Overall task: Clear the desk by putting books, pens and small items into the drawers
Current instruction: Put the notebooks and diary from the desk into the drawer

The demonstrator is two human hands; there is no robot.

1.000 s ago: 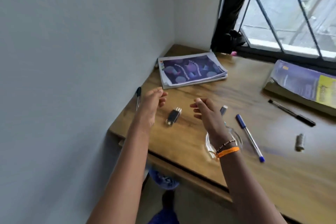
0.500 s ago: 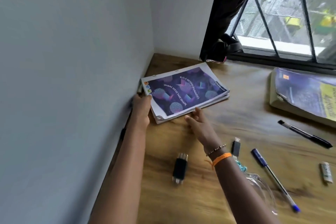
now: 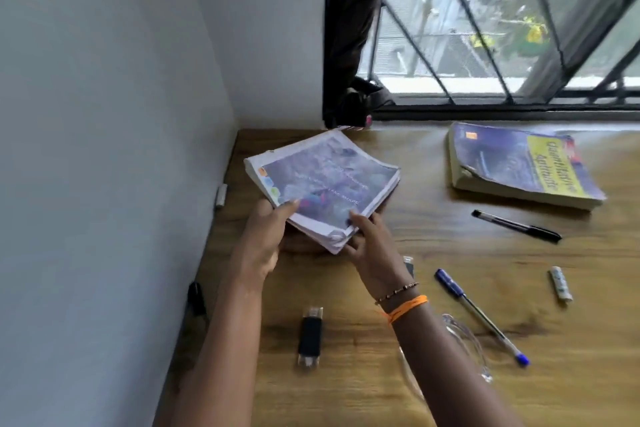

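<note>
Your left hand (image 3: 263,236) and right hand (image 3: 372,248) grasp the purple-covered paperback book (image 3: 325,187) by 1 near corner each; floppy pages may sag or slip out.

Soft daylight from the window (image 3: 502,21) at upper right, bright and washed out there, wall (image 3: 104,149) at left evenly grey, weak shadows on the desk (image 3: 450,392), motion blur on book cover (image 3: 325,180), lines bent near frame edges
</note>
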